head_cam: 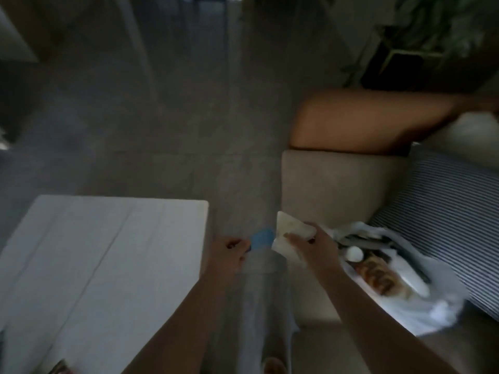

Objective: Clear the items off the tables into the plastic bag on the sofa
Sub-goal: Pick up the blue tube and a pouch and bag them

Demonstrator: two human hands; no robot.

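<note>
Fingers of our right hand (310, 245) curl round a pale folded item (290, 233), thumb on top; what it is, blur hides. Fingers of our left hand (229, 251) pinch a small blue item (263, 236). Both hang over the floor gap between the white table (108, 265) and the sofa (337, 184). The plastic bag (405, 279) lies open on the sofa seat, already holding things, just beyond the right hand. We judge: carry each item fully over the bag's mouth before letting go, 1 hand at a time.
</note>
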